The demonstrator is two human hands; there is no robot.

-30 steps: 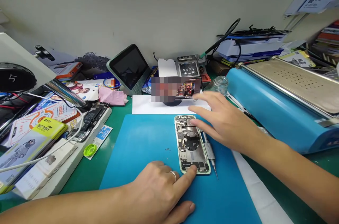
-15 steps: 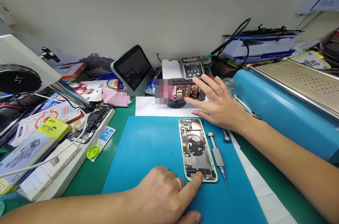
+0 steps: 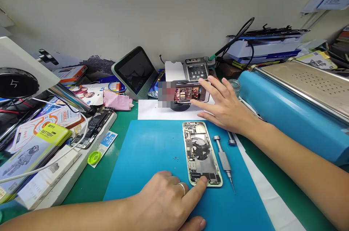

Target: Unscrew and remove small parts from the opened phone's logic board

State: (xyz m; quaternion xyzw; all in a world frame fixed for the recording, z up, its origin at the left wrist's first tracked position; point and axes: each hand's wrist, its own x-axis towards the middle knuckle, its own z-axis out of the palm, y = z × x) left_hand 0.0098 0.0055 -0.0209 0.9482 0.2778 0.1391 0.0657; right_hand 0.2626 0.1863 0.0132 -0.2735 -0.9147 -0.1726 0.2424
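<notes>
An opened phone [image 3: 201, 153] with bare circuitry lies lengthwise on the blue mat [image 3: 147, 158]. My left hand [image 3: 166, 202] rests on the mat, its index finger stretched out and pressing the phone's near end; the other fingers are curled and hold nothing. My right hand [image 3: 225, 105] is spread open at the far edge of the mat, fingertips touching a lit phone [image 3: 191, 92] that stands sideways on a dark round stand. A silver screwdriver [image 3: 224, 160] lies just right of the opened phone.
A blue machine with a perforated metal plate [image 3: 294, 103] fills the right side. A small tilted screen [image 3: 135, 71], a glass jar [image 3: 235, 87], a soldering station [image 3: 196, 69] and cables stand at the back. Boxes, a battery pack [image 3: 49, 132] and a green cap [image 3: 94, 157] crowd the left.
My right hand rose from the top of the opened phone to the lit phone on the stand, uncovering the screwdriver. My left hand kept its finger on the phone's near end.
</notes>
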